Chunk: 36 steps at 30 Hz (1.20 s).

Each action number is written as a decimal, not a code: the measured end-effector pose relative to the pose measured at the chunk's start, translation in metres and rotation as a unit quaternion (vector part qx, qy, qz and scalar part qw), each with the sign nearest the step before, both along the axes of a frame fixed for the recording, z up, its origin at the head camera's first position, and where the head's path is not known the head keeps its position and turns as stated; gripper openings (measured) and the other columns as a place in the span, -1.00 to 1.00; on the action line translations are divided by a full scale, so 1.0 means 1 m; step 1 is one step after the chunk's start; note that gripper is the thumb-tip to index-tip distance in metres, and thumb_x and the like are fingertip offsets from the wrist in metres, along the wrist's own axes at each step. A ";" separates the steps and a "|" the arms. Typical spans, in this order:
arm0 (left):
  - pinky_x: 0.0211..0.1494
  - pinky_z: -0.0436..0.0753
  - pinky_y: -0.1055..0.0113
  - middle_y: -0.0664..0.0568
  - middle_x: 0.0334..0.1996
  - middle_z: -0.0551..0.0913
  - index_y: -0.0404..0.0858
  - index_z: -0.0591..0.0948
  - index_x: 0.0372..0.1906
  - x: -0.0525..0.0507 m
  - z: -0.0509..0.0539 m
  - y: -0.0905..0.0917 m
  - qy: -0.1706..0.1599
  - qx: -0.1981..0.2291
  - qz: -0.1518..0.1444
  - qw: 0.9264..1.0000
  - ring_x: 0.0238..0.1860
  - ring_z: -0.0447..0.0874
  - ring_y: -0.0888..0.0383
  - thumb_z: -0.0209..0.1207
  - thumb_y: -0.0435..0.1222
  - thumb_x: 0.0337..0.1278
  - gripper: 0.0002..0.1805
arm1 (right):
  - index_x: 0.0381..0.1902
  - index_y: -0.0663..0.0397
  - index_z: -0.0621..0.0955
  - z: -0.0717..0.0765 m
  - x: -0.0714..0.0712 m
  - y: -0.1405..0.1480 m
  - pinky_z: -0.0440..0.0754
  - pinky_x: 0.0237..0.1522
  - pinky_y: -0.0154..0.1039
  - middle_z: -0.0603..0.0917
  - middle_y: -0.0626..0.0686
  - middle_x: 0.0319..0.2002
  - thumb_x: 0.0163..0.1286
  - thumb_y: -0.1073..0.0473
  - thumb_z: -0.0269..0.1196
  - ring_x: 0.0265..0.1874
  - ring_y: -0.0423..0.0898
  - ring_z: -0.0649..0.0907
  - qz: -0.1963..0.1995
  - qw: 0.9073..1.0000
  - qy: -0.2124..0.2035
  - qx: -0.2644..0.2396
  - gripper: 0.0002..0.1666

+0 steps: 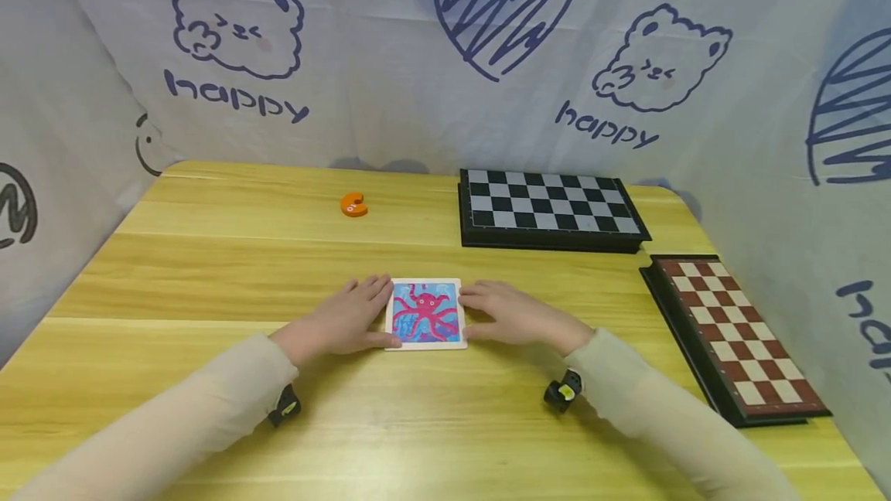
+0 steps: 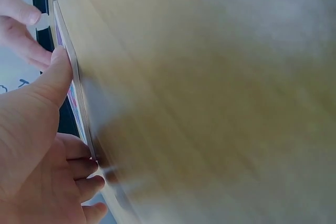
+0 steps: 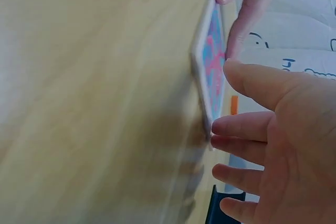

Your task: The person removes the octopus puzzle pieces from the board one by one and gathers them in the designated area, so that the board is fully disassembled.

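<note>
A square, thin-framed picture board (image 1: 426, 314) with a pink octopus on blue lies in the middle of the table in the head view. My left hand (image 1: 348, 319) is at its left side, with straight fingers along that edge and the thumb over the near left corner. My right hand (image 1: 518, 317) is on the other side, its fingertips and thumb at the right edge. The left wrist view shows the left thumb (image 2: 60, 72) against the board's rim. In the right wrist view the right fingers (image 3: 244, 127) are extended beside the board. What the board is cannot be told.
A folded black-and-white chessboard case (image 1: 550, 203) lies at the back right. A brown-and-cream chessboard case (image 1: 741, 339) lies along the right side. A small orange C-shaped piece (image 1: 353, 206) is at the back. Printed white cloth (image 1: 376, 60) hangs behind the wooden table (image 1: 209, 277).
</note>
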State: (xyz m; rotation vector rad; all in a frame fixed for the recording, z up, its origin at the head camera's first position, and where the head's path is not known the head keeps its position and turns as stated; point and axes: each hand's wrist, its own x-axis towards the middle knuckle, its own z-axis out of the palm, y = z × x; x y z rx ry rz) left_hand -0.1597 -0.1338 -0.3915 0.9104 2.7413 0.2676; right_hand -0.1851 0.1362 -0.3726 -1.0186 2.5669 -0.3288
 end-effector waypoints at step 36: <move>0.32 0.04 -0.07 -0.35 0.34 0.05 -0.55 0.08 0.33 -0.001 -0.001 0.002 0.017 -0.018 -0.005 1.000 0.35 -0.04 -0.23 0.02 0.18 0.14 -0.02 | -0.04 0.13 0.59 -0.009 -0.029 -0.085 0.50 -0.18 -0.37 0.52 -0.03 -0.22 0.21 0.03 0.30 -0.31 -0.19 0.49 -0.015 0.998 0.056 -0.021 -0.58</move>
